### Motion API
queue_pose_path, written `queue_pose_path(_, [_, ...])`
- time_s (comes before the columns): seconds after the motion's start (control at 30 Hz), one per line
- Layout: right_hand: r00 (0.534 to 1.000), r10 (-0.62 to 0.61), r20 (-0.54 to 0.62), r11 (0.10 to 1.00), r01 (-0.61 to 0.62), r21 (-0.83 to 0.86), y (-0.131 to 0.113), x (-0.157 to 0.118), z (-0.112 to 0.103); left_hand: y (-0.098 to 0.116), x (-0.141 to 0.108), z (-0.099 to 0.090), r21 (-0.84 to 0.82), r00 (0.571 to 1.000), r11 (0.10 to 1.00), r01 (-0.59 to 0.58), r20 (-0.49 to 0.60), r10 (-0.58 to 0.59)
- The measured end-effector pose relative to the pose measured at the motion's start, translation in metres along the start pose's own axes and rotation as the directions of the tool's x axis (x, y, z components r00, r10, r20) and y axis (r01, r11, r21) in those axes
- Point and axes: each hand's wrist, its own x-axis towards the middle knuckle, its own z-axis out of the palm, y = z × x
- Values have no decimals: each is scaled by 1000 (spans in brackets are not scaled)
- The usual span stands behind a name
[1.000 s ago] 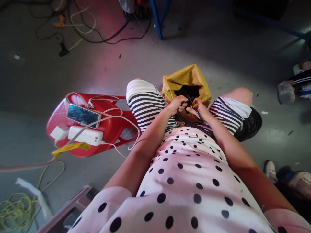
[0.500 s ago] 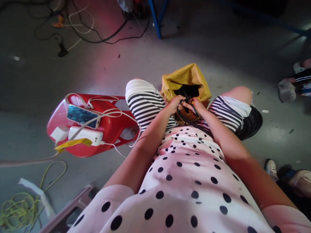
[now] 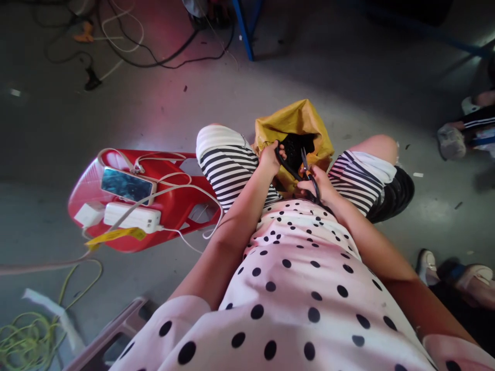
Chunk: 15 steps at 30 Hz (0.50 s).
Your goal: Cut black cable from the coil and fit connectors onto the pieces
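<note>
Left hand (image 3: 268,158) grips a black cable (image 3: 286,167) running diagonally to the right hand (image 3: 319,188), closed on scissors (image 3: 307,167) pointing into the yellow bag (image 3: 294,123).

no readable text, labels or numbers

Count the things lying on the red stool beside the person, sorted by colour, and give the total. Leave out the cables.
White: 2, a power bank and a small charger block
Dark-screened: 1, a phone
Yellow: 1, a strip of tape
Total: 4 on the red stool
</note>
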Motion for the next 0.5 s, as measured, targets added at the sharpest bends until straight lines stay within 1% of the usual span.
queue_pose_path(0.07, [997,-45,-56,999,44,-10,-1,-3,9,-1,-12,6,14,999,999,-41,-22,42])
queue_pose_path(0.17, [987,-107,-120,994,105,-22,-2,5,14,-2,-30,12,106,994,990,-98,47,94])
queue_pose_path(0.23, [974,-155,-168,988,148,-51,-2,11,10,-1,-38,11,176,989,977,-124,102,108])
queue_pose_path(0.3, [964,-184,-190,979,163,-122,-3,15,0,0,-43,8,244,982,959,-145,153,110])
queue_pose_path(0.4, [963,-208,-173,960,167,-225,-7,16,-14,1,-45,1,310,970,933,-182,212,119])
queue_pose_path(0.5, [964,-223,-142,946,179,-269,-9,15,-19,2,-47,-2,326,963,922,-211,233,138])
